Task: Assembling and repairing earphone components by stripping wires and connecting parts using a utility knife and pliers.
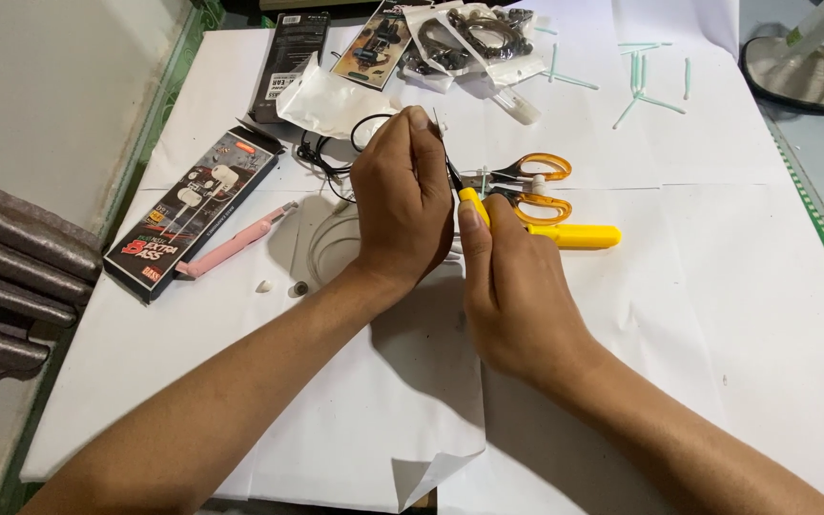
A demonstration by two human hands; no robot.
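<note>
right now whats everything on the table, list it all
scissors: 1, orange handles, centre, behind the hands
yellow tool cap: 1, yellow, right of the scissors
pink tool: 1, pink, left of the hands
earphone box: 1, black, left edge of the table
dark box: 1, black, top left
plastic packets: several, clear, top centre
mint sticks: several, pale green, top right
white cable: 1, white, under the left hand
white paper: sheets, white, covering the table
fan base: 1, pale, top right corner
left hand: pinches a small part, too small to tell
right hand: holds a yellow-handled tool
</note>
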